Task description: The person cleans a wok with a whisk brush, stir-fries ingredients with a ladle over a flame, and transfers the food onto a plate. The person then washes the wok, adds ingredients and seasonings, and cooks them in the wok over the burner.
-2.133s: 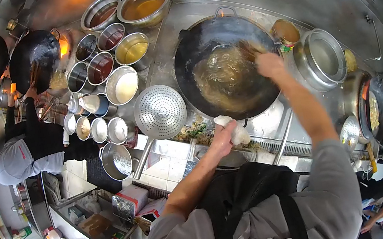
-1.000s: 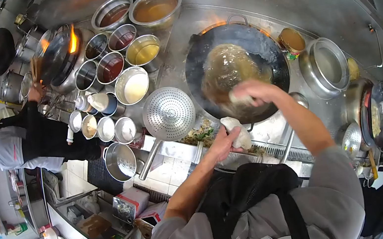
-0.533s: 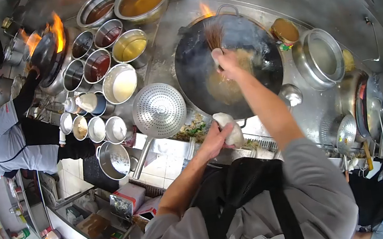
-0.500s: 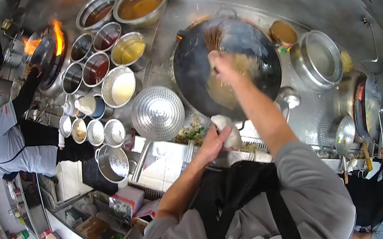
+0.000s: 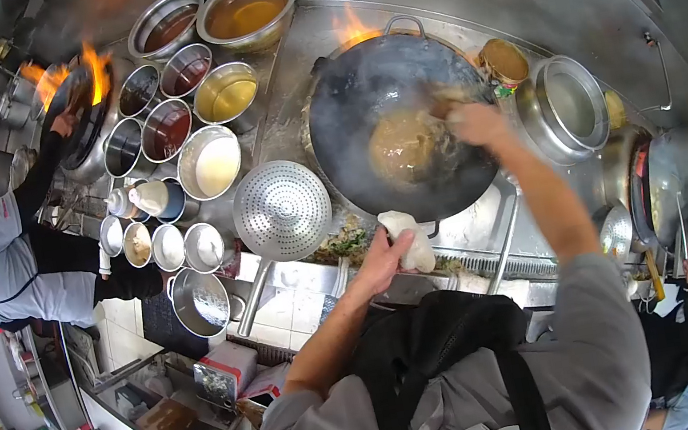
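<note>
A large black wok (image 5: 341,112) sits on the stove with steaming, murky brown liquid (image 5: 401,147) pooled in its middle. My right hand (image 5: 481,123) is closed around a bamboo wok brush (image 5: 445,100), blurred by motion, over the right side of the wok. Closed on a folded white cloth (image 5: 408,243), my left hand (image 5: 380,263) is at the wok's near rim, by its near handle. Whether the cloth grips that handle is hidden.
Left of the wok rest a perforated strainer (image 5: 282,209) and several metal pots of sauces, including a yellow one (image 5: 227,98). Flames (image 5: 355,29) rise behind the wok. Stacked metal bowls (image 5: 574,106) stand right. A co-worker (image 5: 9,232) works at a flaming wok on the left.
My right hand has swept the brush from the wok's back middle to its right side. The brown liquid has gathered in the middle. Flames behind the wok have grown; my left hand stays nearly still.
</note>
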`<state>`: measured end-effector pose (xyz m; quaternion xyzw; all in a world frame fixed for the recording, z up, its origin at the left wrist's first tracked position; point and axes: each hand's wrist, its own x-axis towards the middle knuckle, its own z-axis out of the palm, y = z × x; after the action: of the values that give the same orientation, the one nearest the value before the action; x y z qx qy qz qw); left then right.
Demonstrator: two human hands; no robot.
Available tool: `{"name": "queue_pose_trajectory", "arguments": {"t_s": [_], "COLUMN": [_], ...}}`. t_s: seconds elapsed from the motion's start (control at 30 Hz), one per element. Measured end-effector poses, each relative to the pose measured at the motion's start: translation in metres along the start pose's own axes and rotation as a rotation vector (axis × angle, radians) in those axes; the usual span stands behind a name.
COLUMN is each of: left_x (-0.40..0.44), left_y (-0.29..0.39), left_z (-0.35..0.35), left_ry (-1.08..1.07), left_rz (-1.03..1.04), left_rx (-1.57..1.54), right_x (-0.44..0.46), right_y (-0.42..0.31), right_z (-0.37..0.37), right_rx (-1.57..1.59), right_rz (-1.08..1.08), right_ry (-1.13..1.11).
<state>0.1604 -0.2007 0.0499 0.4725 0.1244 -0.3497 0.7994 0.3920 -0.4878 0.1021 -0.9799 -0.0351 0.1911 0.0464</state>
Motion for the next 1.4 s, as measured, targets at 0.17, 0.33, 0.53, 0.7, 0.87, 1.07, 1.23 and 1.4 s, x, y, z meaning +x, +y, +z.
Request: {"name": "queue_pose_trajectory", "arguments": {"t_s": [0.17,0.33,0.53,0.7,0.87,1.07,1.23,1.4], "left_x": [-0.001,-0.007,0.006,0.009,0.015,0.011,0.005,0.015], "left_y": [0.002,0.004,-0.006,-0.011,-0.025,-0.011,-0.001,-0.010], "left_z": [-0.003,-0.002,-0.007,-0.008,-0.020,-0.010,-0.015,-0.018], "left_ry": [-0.028,-0.001,0.005,-0.037,-0.022,-0.036,-0.002,-0.018], "left_rz": [0.019,0.016,0.046,0.083,0.117,0.098,0.096,0.101], "left_rx": [-0.007,-0.037,0.046,-0.080,0.112,0.065,0.245,0.206], "right_x": [-0.085,-0.088,0.024,-0.088,-0.072,-0.068,-0.110,0.009], "right_y": [-0.136,-0.025,-0.107,-0.138,0.003,-0.121,-0.051,-0.063], "right_z": [0.054,0.046,0.029,0.027,-0.035,0.038,0.049,0.016], "right_rx": [0.129,-0.150,0.279,0.565,0.121,-0.068,-0.233,0.099], "right_rz": [-0.117,0.086,0.088,-0.063,0.041,0.005,0.131,0.261], "right_ry": [0.059,0.016,0.083,-0.421,-0.651,-0.079,-0.218,0.054]}}
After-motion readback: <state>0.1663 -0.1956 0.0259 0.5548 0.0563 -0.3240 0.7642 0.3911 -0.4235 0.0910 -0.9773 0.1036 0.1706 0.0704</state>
